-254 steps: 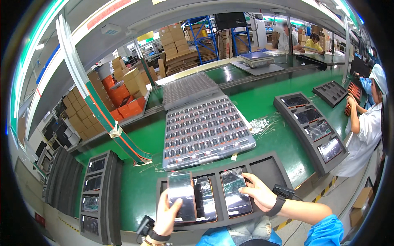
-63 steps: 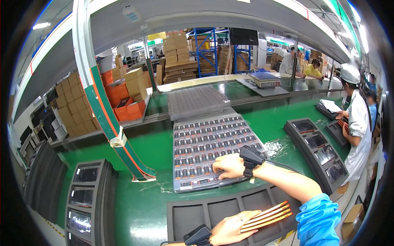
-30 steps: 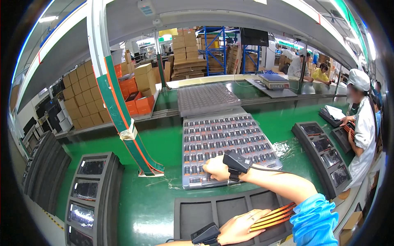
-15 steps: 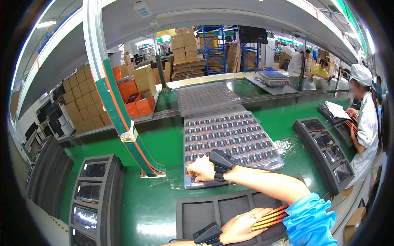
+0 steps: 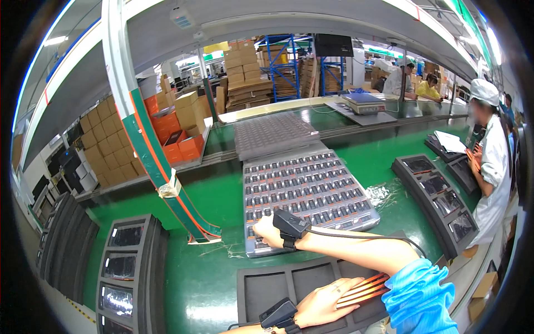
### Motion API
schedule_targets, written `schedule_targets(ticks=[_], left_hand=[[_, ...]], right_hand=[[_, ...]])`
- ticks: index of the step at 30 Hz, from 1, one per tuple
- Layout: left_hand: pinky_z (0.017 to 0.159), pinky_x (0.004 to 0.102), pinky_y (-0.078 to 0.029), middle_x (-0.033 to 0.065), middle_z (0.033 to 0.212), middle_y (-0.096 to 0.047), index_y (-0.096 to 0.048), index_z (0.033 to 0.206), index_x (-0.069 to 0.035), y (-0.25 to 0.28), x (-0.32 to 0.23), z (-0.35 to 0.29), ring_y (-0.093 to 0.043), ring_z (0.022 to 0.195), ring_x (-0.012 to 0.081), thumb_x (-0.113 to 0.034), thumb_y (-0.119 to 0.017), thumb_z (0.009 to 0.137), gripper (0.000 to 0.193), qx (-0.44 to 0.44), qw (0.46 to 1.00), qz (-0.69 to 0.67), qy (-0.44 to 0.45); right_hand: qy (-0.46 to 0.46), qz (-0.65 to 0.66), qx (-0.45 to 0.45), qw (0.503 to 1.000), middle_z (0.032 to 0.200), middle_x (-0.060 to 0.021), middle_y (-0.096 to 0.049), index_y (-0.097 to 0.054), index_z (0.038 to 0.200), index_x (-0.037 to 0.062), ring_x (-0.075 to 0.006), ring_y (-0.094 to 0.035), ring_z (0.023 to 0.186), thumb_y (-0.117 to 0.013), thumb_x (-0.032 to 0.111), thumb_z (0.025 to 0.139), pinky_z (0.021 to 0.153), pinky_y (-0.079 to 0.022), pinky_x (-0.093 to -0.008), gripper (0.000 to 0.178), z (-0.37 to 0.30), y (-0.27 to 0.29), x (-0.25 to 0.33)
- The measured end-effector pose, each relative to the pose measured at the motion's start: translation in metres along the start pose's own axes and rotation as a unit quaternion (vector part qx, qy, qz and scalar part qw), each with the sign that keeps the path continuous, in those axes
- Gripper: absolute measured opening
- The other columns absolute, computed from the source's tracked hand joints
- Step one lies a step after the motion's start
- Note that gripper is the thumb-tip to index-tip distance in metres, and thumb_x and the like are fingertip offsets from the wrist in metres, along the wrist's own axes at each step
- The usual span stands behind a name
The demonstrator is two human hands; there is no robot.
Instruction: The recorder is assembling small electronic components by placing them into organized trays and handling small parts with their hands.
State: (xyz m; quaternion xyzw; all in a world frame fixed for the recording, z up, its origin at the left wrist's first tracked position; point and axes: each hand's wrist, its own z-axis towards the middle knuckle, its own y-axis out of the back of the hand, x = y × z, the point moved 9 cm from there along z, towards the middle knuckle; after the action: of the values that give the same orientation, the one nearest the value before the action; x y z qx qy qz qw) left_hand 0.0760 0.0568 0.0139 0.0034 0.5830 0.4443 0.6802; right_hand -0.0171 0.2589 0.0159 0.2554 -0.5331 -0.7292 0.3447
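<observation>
My right hand (image 5: 268, 231) reaches across to the near left corner of a clear plastic tray (image 5: 367, 224), its fingers curled down among rows of small black pieces with orange marks (image 5: 303, 193). What its fingertips grip is hidden. Lower down, my left hand (image 5: 322, 303) is closed round a fanned stack of thin dark pieces with orange edges (image 5: 364, 290). That stack is over a black foam tray (image 5: 264, 286) with rectangular pockets, partly covered by my right forearm and blue sleeve. Both wrists wear a black strapped device.
Foam trays with wrapped dark panels stand at left (image 5: 146, 245) and right (image 5: 431, 192). A green post (image 5: 167, 178) rises from the bench left of the plastic tray. Behind lie an empty-looking moulded tray (image 5: 275, 133) and a scale (image 5: 361, 104). A co-worker in white (image 5: 492, 161) stands at right.
The whole view has shifted slightly. My right hand stays at the tray's near left corner, and my left hand still holds the orange-edged stack. At right, the co-worker's hands have moved a little.
</observation>
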Motion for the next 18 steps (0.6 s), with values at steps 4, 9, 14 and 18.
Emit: schedule_targets(ticks=[4,9,14,18], left_hand=[[0.098,0.0365,-0.052,0.0141,0.134,-0.059,-0.048,0.139,-0.005,0.006,-0.007,0.000,-0.062,0.117,0.0311,-0.026,-0.073,0.089,0.060,-0.015,1.000,-0.002,-0.023],[0.100,0.0354,-0.051,0.0157,0.129,-0.062,-0.056,0.133,-0.006,0.014,-0.008,-0.005,-0.062,0.116,0.0317,-0.024,-0.078,0.083,0.058,-0.033,0.998,0.021,0.045],[0.097,0.0359,-0.052,0.0165,0.126,-0.063,-0.055,0.134,-0.008,0.013,-0.015,0.000,-0.064,0.114,0.0330,-0.022,-0.078,0.081,0.059,-0.037,0.999,0.021,0.020],[0.096,0.0359,-0.052,0.0170,0.124,-0.064,-0.055,0.134,-0.007,0.012,-0.014,-0.001,-0.064,0.113,0.0327,-0.022,-0.079,0.081,0.060,-0.035,0.999,0.025,0.022]], right_hand=[[-0.111,0.165,-0.014,0.980,0.080,-0.0123,-0.072,-0.069,0.088,0.0058,-0.0293,-0.071,0.075,-0.076,0.018,0.078,0.069,-0.055,-0.0413,0.017,-0.026,0.040,-0.035],[-0.300,0.151,-0.027,0.941,0.085,-0.0095,-0.075,-0.073,0.091,0.0071,-0.0217,-0.073,0.079,-0.083,0.028,0.074,0.073,-0.057,-0.0349,0.028,-0.118,0.089,-0.158],[-0.474,0.071,0.003,0.878,0.081,-0.0104,-0.075,-0.075,0.086,0.0070,-0.0198,-0.073,0.076,-0.088,0.027,0.068,0.072,-0.057,-0.0328,0.031,-0.239,0.102,-0.241],[-0.492,0.102,-0.001,0.864,0.074,-0.0092,-0.074,-0.073,0.084,0.0050,-0.0177,-0.074,0.068,-0.086,0.021,0.070,0.069,-0.058,-0.0309,0.025,-0.260,0.077,-0.242]])
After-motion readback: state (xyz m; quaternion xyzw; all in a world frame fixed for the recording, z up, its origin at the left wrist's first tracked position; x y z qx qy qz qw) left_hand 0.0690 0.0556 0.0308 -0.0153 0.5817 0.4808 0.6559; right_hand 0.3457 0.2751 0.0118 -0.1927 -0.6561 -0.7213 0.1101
